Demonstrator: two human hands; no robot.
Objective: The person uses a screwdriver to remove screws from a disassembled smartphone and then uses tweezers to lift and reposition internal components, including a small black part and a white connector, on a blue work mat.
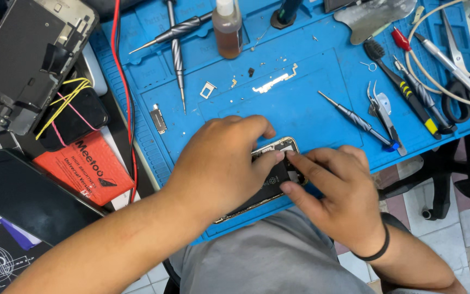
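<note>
An opened phone [272, 177], its back removed and its inner parts exposed, is held at the near edge of a blue work mat [311, 109] by two bare hands. The left hand [221, 163] is laid over the phone's lower half, its grip closed on the body with the thumb pressed against the dark inner panel. The right hand [338, 190], a black band at its wrist, is set against the phone's upper right corner, the forefinger and thumb pinched narrowly on the edge there; whether a small part is caught between them cannot be told. In the mat's shallow moulded trays, loose pieces are seen: a small metal frame [208, 90], a thin gold-coloured bracket [274, 81] and scattered screws. A small bottle of amber liquid [227, 30], about two-thirds full, is stood upright at the mat's far side. Two slim screwdrivers [178, 51] are crossed to its left, a blue-tipped screwdriver [357, 121] and tweezers [382, 111] to the right. An orange box [85, 166] and a dark phone [25, 196] are left on the surface beside the mat.
</note>
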